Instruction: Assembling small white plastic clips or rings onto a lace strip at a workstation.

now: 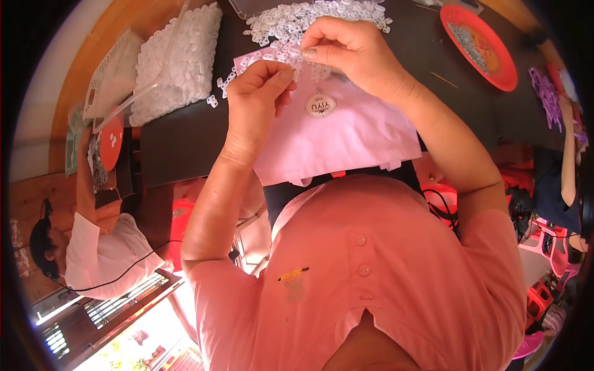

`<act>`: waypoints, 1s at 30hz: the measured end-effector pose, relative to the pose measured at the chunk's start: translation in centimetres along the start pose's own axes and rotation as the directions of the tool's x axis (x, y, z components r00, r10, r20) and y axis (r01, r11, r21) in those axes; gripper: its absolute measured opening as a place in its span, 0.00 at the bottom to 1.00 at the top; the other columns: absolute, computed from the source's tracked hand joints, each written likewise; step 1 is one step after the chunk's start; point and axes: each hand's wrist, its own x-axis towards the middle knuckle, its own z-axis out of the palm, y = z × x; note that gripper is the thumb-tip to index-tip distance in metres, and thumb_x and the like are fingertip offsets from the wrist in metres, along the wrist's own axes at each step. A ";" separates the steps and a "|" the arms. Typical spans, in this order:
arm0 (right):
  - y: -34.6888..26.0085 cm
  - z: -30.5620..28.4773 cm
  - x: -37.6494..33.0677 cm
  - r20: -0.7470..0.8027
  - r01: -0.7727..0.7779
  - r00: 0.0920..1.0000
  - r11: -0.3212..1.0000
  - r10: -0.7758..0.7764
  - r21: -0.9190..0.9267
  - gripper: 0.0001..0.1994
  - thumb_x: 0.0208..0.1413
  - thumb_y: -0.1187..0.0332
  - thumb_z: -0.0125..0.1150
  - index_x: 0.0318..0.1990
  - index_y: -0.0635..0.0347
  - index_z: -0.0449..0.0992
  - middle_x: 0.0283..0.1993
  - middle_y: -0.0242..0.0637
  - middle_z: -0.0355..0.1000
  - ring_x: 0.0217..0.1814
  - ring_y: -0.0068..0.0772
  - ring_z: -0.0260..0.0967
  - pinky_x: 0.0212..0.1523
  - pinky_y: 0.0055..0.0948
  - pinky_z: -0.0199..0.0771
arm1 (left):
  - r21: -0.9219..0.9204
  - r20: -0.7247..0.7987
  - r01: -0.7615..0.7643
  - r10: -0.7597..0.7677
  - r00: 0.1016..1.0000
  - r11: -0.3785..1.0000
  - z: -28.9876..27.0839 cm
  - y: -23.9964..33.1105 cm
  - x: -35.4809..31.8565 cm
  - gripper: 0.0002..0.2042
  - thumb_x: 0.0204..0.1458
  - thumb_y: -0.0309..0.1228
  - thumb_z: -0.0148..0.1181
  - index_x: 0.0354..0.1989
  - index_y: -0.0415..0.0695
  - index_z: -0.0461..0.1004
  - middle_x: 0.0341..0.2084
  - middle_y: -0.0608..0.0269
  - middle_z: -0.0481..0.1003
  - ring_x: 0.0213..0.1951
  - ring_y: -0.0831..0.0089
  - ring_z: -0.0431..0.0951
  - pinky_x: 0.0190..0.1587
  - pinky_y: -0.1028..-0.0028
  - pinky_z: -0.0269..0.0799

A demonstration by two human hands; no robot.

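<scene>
My left hand (pixel 257 93) is closed in a pinch over the upper left part of a pink cloth bag (pixel 346 136). A small white plastic piece (pixel 296 72) shows at its fingertips, against similar pieces behind. To the right and slightly farther away, my right hand (pixel 356 52) also pinches, thumb against forefinger; what it holds is too small to make out. The bag lies across the table's near edge, its short handles towards me. Loose white plastic pieces (pixel 253 60) lie along its far side, merging with a larger pile (pixel 309 17) beyond.
A clear bag packed with white pieces (pixel 179 68) stands at the left beside a white perforated basket (pixel 111 77). At the far right, a red plate (pixel 504 68) holds small metal parts. Purple pieces (pixel 546 99) lie farther right. Another person (pixel 111 250) sits at left.
</scene>
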 end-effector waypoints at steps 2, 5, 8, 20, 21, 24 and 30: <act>-0.6 0.3 -0.2 -0.039 -0.028 0.999 0.999 0.029 0.030 0.03 0.56 0.75 0.59 0.36 0.63 0.74 0.30 0.25 0.70 0.32 0.12 0.65 0.32 0.16 0.67 | -0.139 0.005 -0.016 0.016 1.000 0.990 0.7 0.6 0.4 0.05 0.56 0.26 0.57 0.33 0.36 0.75 0.24 0.63 0.76 0.21 0.79 0.71 0.21 0.80 0.64; -1.5 0.6 -0.1 -0.077 -0.101 0.990 0.968 0.122 0.229 0.03 0.53 0.75 0.59 0.34 0.64 0.74 0.25 0.29 0.72 0.28 0.17 0.67 0.28 0.19 0.66 | -0.281 0.011 -0.006 0.010 1.000 0.960 1.6 1.2 0.6 0.06 0.56 0.26 0.57 0.36 0.34 0.75 0.27 0.58 0.76 0.23 0.76 0.73 0.23 0.78 0.66; -1.4 0.5 0.1 -0.126 -0.123 0.978 0.944 0.169 0.307 0.03 0.54 0.75 0.59 0.34 0.63 0.74 0.25 0.27 0.71 0.27 0.15 0.65 0.27 0.18 0.64 | -0.293 -0.053 -0.080 0.067 0.996 0.953 2.8 1.5 0.9 0.06 0.56 0.25 0.58 0.36 0.33 0.74 0.27 0.54 0.77 0.25 0.74 0.74 0.25 0.77 0.67; -1.2 0.1 0.1 -0.137 -0.115 0.977 0.945 0.163 0.306 0.02 0.55 0.74 0.59 0.34 0.62 0.74 0.28 0.27 0.72 0.27 0.14 0.65 0.26 0.16 0.66 | -0.395 0.036 -0.037 0.056 0.998 0.918 2.5 1.4 2.5 0.04 0.51 0.20 0.62 0.33 0.33 0.75 0.27 0.54 0.79 0.23 0.76 0.73 0.23 0.78 0.67; -1.1 0.0 0.0 -0.109 -0.135 0.979 0.948 0.173 0.289 0.02 0.57 0.73 0.59 0.36 0.61 0.74 0.30 0.27 0.73 0.28 0.15 0.66 0.27 0.16 0.67 | -0.394 0.037 -0.038 0.057 0.998 0.918 2.4 1.4 2.6 0.04 0.51 0.20 0.62 0.33 0.33 0.75 0.27 0.54 0.79 0.23 0.76 0.73 0.23 0.78 0.67; -1.0 0.4 0.1 -0.167 -0.128 0.967 0.930 0.194 0.344 0.00 0.54 0.77 0.58 0.32 0.63 0.73 0.25 0.28 0.70 0.25 0.15 0.64 0.24 0.18 0.64 | -0.358 0.056 -0.054 0.079 0.995 0.932 2.3 1.4 2.9 0.05 0.49 0.20 0.63 0.34 0.33 0.75 0.26 0.53 0.78 0.22 0.76 0.73 0.22 0.79 0.66; -0.3 0.5 0.2 -0.168 -0.090 0.974 0.944 0.150 0.317 0.01 0.54 0.77 0.58 0.33 0.64 0.73 0.25 0.29 0.71 0.26 0.17 0.67 0.25 0.20 0.67 | -0.333 0.061 0.008 0.013 0.998 0.943 2.2 0.9 3.3 0.05 0.54 0.22 0.59 0.36 0.32 0.74 0.26 0.55 0.76 0.23 0.73 0.74 0.22 0.77 0.67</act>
